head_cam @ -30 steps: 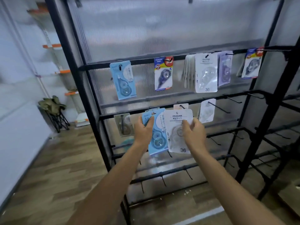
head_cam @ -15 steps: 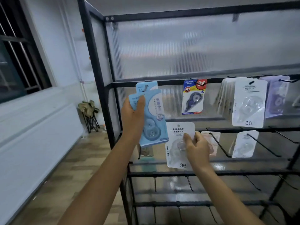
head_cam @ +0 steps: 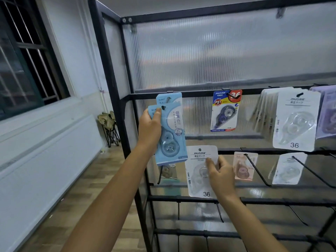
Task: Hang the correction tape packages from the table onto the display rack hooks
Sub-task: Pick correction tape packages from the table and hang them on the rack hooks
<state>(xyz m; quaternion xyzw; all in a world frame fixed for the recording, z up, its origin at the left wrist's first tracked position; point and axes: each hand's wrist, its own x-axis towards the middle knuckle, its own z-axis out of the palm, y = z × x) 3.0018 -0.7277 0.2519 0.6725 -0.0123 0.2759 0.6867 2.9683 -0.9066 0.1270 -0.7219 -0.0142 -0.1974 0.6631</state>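
Open gaps between bare hooks [head_cam: 257,169] on the lower rails, hung packages [head_cam: 225,110] crowding the top rail.

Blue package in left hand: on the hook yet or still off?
Cannot tell. The left hand grips the blue package, its hang hole just below an identical blue package on the top rail.

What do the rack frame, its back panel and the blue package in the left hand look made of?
Rack frame: likely metal, matte black paint, thin bars. Back panel: probably ribbed translucent plastic sheet. Blue package: printed card with a clear glossy plastic blister.
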